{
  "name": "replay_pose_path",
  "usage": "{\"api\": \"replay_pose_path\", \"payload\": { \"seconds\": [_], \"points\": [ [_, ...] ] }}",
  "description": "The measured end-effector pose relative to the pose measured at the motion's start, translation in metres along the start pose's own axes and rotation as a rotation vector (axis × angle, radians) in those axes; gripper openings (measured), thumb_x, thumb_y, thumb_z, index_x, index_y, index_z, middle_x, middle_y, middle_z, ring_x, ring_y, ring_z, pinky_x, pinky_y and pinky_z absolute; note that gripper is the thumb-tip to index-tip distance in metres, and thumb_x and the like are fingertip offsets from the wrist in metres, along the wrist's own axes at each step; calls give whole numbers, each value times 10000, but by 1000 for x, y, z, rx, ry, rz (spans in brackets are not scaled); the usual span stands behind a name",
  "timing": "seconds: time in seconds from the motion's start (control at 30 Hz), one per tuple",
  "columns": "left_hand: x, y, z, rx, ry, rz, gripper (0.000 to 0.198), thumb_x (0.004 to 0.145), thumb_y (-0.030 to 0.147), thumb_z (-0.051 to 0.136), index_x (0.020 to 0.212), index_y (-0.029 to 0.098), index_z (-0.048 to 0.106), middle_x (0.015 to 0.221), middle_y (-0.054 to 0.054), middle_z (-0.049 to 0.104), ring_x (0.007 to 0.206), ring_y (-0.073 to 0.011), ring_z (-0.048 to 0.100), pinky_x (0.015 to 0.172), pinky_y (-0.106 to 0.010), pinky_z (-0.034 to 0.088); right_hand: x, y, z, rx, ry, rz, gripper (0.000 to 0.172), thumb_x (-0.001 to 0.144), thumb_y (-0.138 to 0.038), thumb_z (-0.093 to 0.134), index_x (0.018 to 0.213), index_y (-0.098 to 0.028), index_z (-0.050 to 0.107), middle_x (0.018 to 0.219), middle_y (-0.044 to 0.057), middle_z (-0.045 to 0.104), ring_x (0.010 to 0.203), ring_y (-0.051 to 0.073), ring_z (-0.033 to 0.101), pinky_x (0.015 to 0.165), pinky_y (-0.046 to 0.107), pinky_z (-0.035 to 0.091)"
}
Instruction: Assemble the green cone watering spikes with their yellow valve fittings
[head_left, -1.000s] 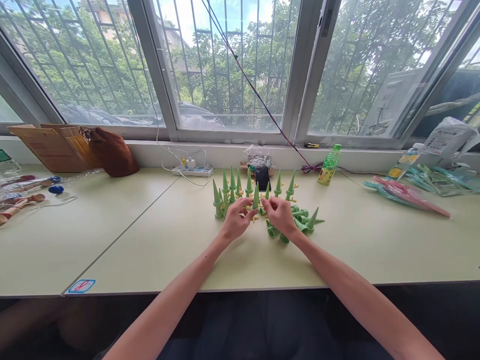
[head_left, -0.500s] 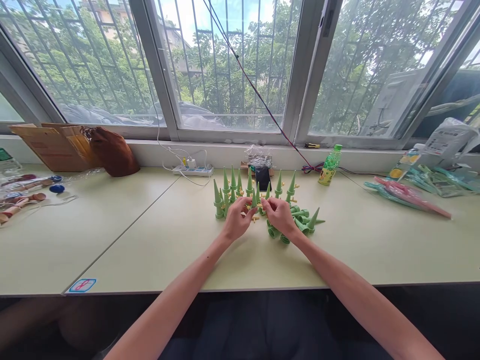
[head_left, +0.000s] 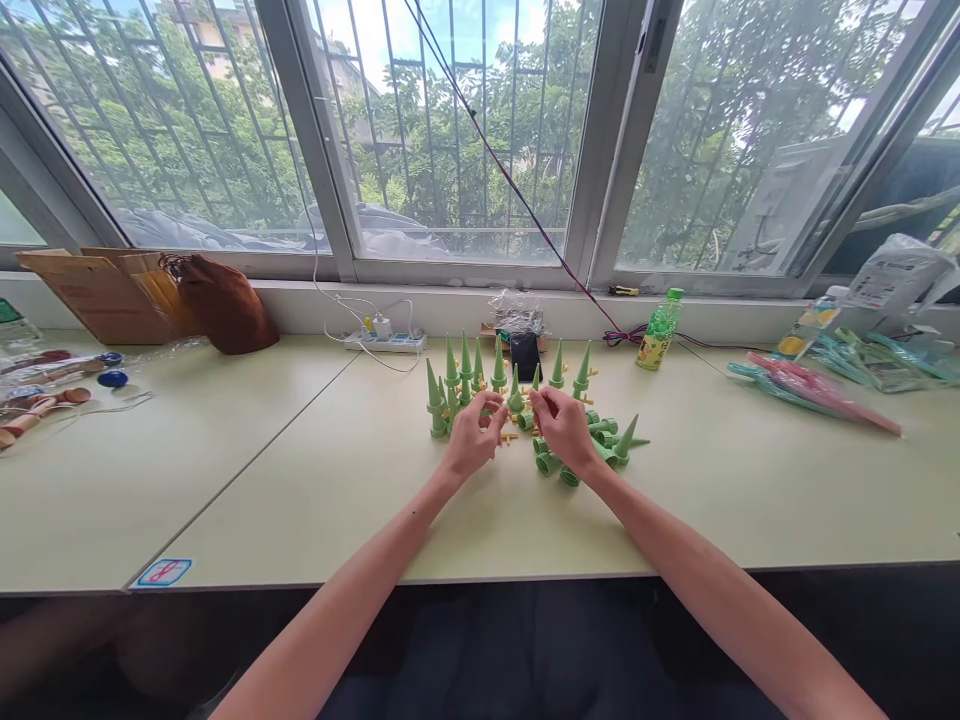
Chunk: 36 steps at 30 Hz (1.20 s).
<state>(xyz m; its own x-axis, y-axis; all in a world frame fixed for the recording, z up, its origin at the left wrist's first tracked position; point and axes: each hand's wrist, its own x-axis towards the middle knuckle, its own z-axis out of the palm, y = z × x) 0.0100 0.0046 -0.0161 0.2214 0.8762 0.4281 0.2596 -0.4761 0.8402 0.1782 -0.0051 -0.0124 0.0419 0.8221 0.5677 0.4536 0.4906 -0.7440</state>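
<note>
I'm holding my left hand point(head_left: 474, 436) and right hand point(head_left: 564, 428) half-curled, grip unclear, an upright pointed green plastic cone point(head_left: 515, 399) between them at centre, probably light, stiff, slick-sided, best pinched low.

Single head-worn view, facing forward and downward, tabletop point(head_left: 480, 535) near, windows point(head_left: 465, 150) beyond

Red 8-like mark point(head_left: 163, 572) on table sticker point(head_left: 165, 573), bottle label point(head_left: 654, 350) illegible

At twelve o'clock, trees point(head_left: 469, 180) are seen through grey-framed, barred windows point(head_left: 439, 150) lit by daylight; at eight, the pale table point(head_left: 300, 500) is crossed by a seam point(head_left: 241, 473).
</note>
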Motion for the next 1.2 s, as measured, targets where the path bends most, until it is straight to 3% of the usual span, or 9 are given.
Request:
{"api": "replay_pose_path", "payload": {
  "seconds": [0.17,0.33,0.7,0.9,1.2],
  "points": [
    [1,3,-1,-245,-77,-183,443,877,615,513,952,178,501,733,-18,619,428,-103,557,338,-207,416,0,0,-1,20,-8,-24,392,960,-492,440,722,-198,539,518,-30,519,471,121,461,535,250,369],
    [1,10,-3,-415,-213,-284,471,845,614,577,941,155,524,712,-41,650,449,-97,551,382,-213,430,-2,-2,0,49,-78,-30,389,951,-503,457,742,-192,563,515,-32,512,466,117,453,522,242,368],
    [-1,8,-4,-391,-183,-207,454,813,552,657,1003,166,510,713,-6,614,450,-82,531,380,-204,428,-2,-2,0,51,-107,-10,385,937,-513,464,729,-199,546,502,-31,509,467,121,447,532,248,376],
    [-1,-1,-3,-282,-155,-104,466,827,539,636,1097,185,496,752,21,532,486,-99,563,345,-198,421,-2,0,-1,47,-110,-5,401,935,-518,464,694,-202,514,478,-40,474,451,116,413,510,249,354],
    [-4,2,0,-20,-73,87,343,850,451,624,1068,193,563,906,-32,603,515,-66,523,437,-193,468,-1,3,1,12,-88,3,417,923,-512,472,646,-200,491,471,-43,434,460,113,384,495,252,316]
  ]
}}
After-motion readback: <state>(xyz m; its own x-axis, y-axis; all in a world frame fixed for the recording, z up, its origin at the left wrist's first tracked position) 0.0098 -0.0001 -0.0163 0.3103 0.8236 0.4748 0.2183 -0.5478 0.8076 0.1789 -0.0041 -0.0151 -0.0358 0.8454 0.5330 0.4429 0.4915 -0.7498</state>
